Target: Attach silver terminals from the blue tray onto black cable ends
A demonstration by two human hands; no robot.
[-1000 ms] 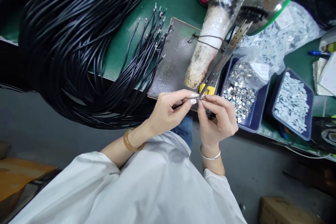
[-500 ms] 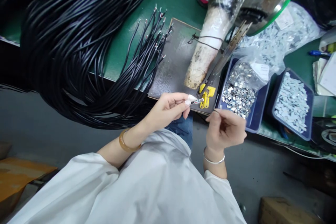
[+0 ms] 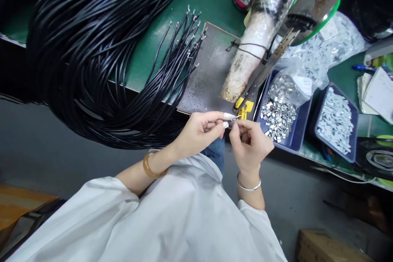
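Note:
My left hand [image 3: 204, 132], white wraps on its thumb and fingertip, pinches the stripped end of a black cable [image 3: 229, 120] with a small silver connector [image 3: 234, 119] at its tip. My right hand [image 3: 252, 143] has come up against that tip. Its thumb and forefinger are closed together there, and what lies between them is hidden. Just beyond the fingertips is a yellow tool [image 3: 243, 111], partly covered, on the dark board [image 3: 204, 77].
Bundled black cables [image 3: 101, 61] with stripped ends cover the left. A plastic-wrapped post [image 3: 245, 59] leans over the board. To the right stand a blue bin [image 3: 296, 139] of silver shells and another bin [image 3: 353, 147] of pale pieces. Behind lies a bag of parts [image 3: 334, 45].
My right hand has moved left and up from beside the blue bin, and its fingertips now meet the connector. My left hand keeps its pinch on the cable. The view has shifted slightly.

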